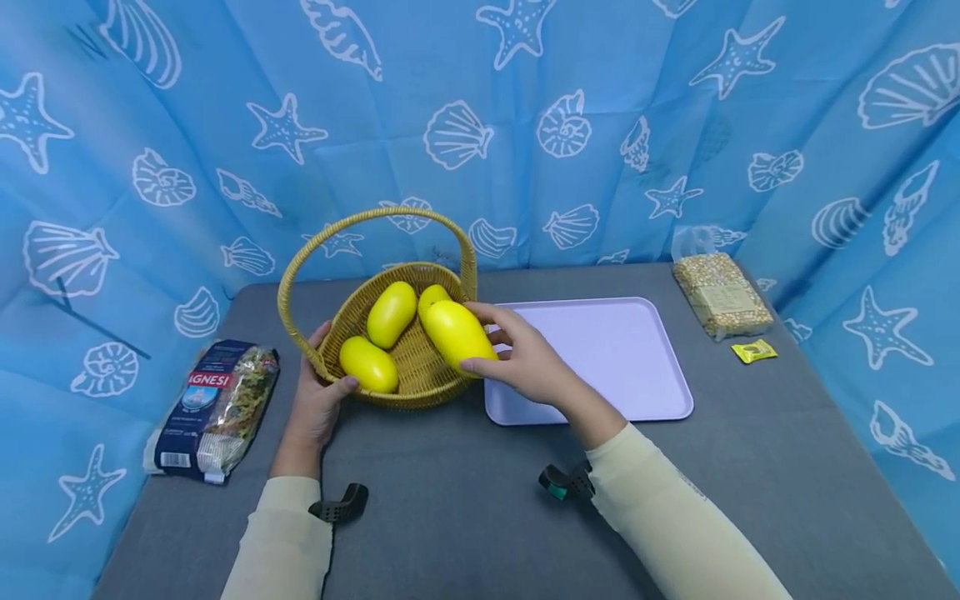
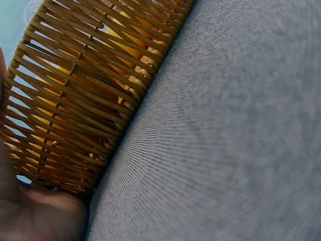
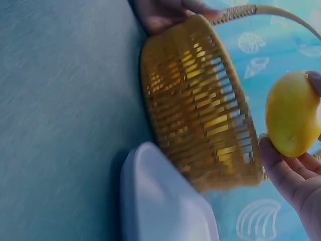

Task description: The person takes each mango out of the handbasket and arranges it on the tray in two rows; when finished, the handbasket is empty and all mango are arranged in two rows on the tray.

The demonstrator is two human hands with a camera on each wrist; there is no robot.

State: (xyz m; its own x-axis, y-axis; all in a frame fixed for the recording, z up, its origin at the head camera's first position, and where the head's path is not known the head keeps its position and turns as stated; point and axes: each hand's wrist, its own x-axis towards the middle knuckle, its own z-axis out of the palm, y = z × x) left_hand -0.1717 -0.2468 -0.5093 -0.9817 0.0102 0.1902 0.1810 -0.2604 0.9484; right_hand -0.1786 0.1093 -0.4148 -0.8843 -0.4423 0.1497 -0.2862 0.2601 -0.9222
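A wicker basket (image 1: 417,402) with a tall arched handle stands on the grey table, with three yellow mangoes (image 1: 368,365) inside it. My left hand (image 1: 313,408) grips the basket's left side, its thumb over the rim. Between the thumb and fingers of my right hand (image 1: 536,362) is another yellow mango (image 1: 459,335), held over the basket's right rim. In the right wrist view this held mango (image 3: 291,114) appears raised beside the rim. The left wrist view shows the woven wall (image 2: 75,95) close up; the mangoes behind it are mostly hidden.
Right of the basket lies a pale lilac tray (image 1: 600,358). A bag of dried kernels (image 1: 722,296) and a small yellow packet (image 1: 754,351) are at the far right. On the left lies an AGNESI pasta bag (image 1: 213,408). A blue seashell-patterned curtain (image 1: 517,183) hangs behind the table.
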